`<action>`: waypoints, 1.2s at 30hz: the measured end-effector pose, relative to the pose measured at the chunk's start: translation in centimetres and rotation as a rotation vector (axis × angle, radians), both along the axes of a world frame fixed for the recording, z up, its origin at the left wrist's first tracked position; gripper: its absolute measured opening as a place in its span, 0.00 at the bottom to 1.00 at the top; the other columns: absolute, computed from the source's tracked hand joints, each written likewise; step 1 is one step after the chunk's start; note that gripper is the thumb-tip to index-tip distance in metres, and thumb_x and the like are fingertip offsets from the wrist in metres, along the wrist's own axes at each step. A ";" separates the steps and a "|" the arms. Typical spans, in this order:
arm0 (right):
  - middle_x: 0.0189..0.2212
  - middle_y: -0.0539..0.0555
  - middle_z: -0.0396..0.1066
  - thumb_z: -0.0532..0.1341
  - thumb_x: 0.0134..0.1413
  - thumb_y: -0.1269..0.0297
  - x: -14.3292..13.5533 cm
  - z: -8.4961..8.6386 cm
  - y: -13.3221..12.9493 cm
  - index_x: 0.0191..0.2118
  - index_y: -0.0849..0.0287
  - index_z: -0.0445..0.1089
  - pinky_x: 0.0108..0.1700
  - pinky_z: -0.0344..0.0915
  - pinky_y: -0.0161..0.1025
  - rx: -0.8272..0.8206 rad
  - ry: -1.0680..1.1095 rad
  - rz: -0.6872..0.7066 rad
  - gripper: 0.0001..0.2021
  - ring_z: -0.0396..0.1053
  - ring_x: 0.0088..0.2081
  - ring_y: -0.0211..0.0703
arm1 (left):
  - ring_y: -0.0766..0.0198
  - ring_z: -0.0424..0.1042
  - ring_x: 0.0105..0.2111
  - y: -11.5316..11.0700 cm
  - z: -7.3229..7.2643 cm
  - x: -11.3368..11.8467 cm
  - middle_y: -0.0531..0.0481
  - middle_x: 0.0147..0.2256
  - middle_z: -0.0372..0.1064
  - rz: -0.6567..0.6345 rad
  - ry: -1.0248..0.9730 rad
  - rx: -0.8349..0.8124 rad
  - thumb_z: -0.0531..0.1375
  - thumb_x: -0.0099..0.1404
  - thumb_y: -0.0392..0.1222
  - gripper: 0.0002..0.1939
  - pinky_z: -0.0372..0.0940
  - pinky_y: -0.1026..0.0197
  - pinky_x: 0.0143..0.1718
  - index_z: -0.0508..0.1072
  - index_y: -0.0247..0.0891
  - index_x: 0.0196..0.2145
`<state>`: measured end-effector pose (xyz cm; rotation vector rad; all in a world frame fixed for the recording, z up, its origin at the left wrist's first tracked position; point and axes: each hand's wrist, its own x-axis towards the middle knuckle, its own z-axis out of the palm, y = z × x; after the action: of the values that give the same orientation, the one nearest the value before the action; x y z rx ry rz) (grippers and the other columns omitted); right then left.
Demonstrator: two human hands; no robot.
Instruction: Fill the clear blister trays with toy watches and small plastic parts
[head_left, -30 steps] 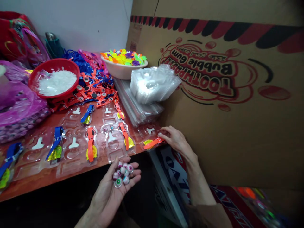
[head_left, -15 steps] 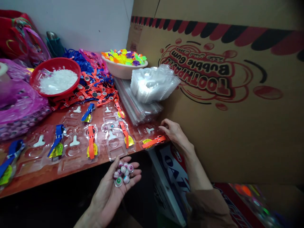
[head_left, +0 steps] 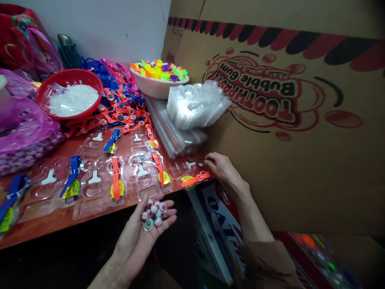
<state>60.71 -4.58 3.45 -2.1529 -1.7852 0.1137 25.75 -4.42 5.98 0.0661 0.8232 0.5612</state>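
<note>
My left hand (head_left: 141,233) is palm up just off the table's front edge, cradling several small eyeball-like balls (head_left: 149,223) with pink, green and blue irises. My right hand (head_left: 221,166) reaches to the far right end of the table, fingertips pressed together at the end of a clear plastic blister tray (head_left: 180,163). What those fingers hold, if anything, is hidden. That tray carries a white Y-shaped piece (head_left: 190,165) and an orange toy watch (head_left: 198,178) with a yellow part. Left of it, another tray (head_left: 145,192) has two eyeballs (head_left: 138,159) in its upper hollows.
More trays with blue or orange watches (head_left: 116,176) line the table. Behind are a red bowl (head_left: 100,86) of white pieces, a heap of watches (head_left: 120,116), a bowl (head_left: 153,90) of colourful pieces and stacked clear trays (head_left: 195,106). A large carton (head_left: 285,176) stands at the right.
My left hand has shifted slightly up and left with the balls in it. My right hand stays at the right-hand tray, its fingers barely moved. The view has shifted a little.
</note>
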 end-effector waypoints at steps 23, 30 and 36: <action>0.31 0.53 0.68 0.61 0.61 0.68 -5.0 1.2 -0.1 0.37 0.58 0.74 0.34 0.63 0.38 0.165 0.099 0.051 0.04 0.67 0.31 0.41 | 0.48 0.81 0.40 0.5 0.0 -0.5 0.28 0.46 0.77 0.012 -0.107 -0.026 0.49 0.77 0.45 0.21 0.76 0.49 0.46 0.73 0.23 0.48; 0.37 0.52 0.73 0.62 0.66 0.65 -15.8 4.8 -2.4 0.46 0.56 0.74 0.40 0.69 0.38 0.084 0.467 0.553 0.06 0.71 0.38 0.40 | 0.52 0.80 0.40 0.6 -0.7 -0.7 0.34 0.40 0.78 0.084 -0.188 -0.054 0.49 0.77 0.45 0.22 0.75 0.49 0.46 0.76 0.25 0.43; 0.43 0.54 0.70 0.59 0.67 0.68 -18.9 3.3 -2.3 0.54 0.55 0.69 0.44 0.71 0.39 -0.022 0.377 0.713 0.12 0.70 0.43 0.42 | 0.61 0.78 0.35 0.2 -0.5 -1.3 0.41 0.38 0.78 0.158 -0.185 -0.084 0.50 0.77 0.42 0.18 0.74 0.50 0.50 0.76 0.27 0.42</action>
<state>41.86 -6.84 6.78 -1.2889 -2.2035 0.6580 24.46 -4.22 5.47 -0.1278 0.6745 0.6705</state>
